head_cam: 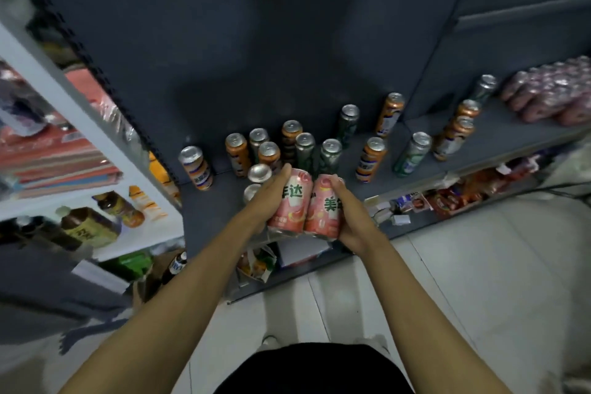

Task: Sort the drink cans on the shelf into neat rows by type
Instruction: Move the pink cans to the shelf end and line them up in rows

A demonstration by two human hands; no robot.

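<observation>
Cans (289, 201) on dark shelf (499, 134)

Upright cans (304, 147) crowd mid-shelf; bare shelf (499, 134) at right.

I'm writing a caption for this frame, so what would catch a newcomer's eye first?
First, the two pink cans held side by side at the front edge of the dark shelf, the left hand on one and the right hand on the other. Behind them, orange cans and green cans stand mixed and scattered rather than in rows.
</observation>
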